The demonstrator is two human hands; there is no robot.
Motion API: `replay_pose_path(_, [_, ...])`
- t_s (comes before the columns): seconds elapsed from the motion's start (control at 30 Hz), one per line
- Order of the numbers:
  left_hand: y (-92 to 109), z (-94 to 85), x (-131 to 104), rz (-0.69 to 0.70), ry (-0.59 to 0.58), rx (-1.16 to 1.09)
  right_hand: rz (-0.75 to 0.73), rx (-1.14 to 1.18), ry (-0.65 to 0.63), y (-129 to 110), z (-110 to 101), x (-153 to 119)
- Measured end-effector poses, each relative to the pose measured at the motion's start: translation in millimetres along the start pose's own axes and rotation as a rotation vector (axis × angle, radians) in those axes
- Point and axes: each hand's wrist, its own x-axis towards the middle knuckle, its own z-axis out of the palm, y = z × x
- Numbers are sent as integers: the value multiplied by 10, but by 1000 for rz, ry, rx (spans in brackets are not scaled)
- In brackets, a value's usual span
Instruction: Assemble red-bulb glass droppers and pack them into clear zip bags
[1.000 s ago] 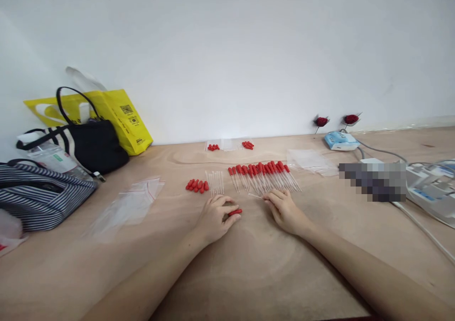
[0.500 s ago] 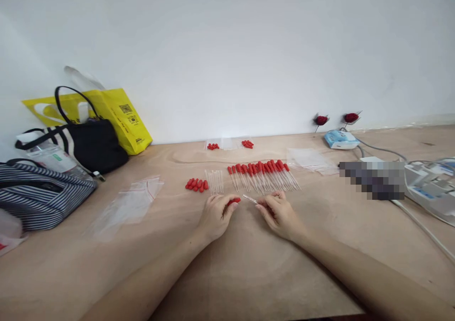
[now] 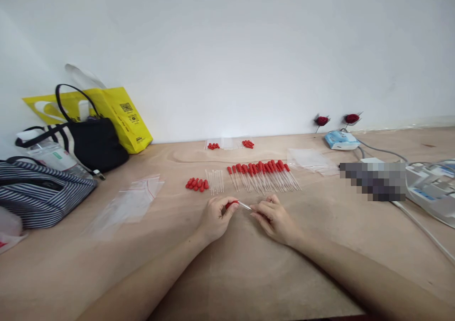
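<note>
My left hand [image 3: 217,217] is closed, pinching a red rubber dropper bulb [image 3: 232,203]. A clear glass dropper tube [image 3: 244,205] meets the bulb's open end, and the fingers of my right hand [image 3: 273,218] are shut on its other end. How deep the tube sits in the bulb I cannot tell. Just beyond my hands lie a small pile of loose red bulbs [image 3: 196,184], a row of bare glass tubes [image 3: 215,182] and a long row of droppers with red bulbs [image 3: 265,175].
Clear plastic bags lie left [image 3: 131,202] and right [image 3: 309,160]. Against the wall are bagged red bulbs [image 3: 248,144]. A striped bag [image 3: 46,195], black handbag [image 3: 95,146] and yellow bag [image 3: 131,122] stand left. A blue-white pack [image 3: 341,140] and white power strip [image 3: 432,188] with cables are right.
My right hand has moved slightly left, bringing the glass tube from a short gap away up to the red bulb. My left hand stays nearly in place, holding the bulb.
</note>
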Motion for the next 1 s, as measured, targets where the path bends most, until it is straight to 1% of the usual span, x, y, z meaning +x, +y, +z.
replay_pose_path(0.1, [-5, -6, -31, 28, -40, 55, -28, -26, -40, 21, -84, 26])
replay_pose_path(0.23, [-7, -12, -64, 133, -130, 133, -93, -113, -51, 62, -191, 59])
replay_pose_path(0.33, [6, -16, -72, 214, -179, 162, -120, -162, -58, 63, -215, 65])
replay_pose_path(0.4, [19, -19, -73, 242, -187, 172, -114, -170, -53, 45, -203, 59])
replay_pose_path(0.53, [32, -19, -78, 254, -184, 178, -99, -169, -40, 3, -150, 35])
replay_pose_path(0.83, [39, -35, -72, 279, -219, 194, -86, -140, -64, -29, -58, 20])
replay_pose_path(1.0, [47, -37, -59, 266, -235, 187, -49, -152, -111, -38, -54, 21])
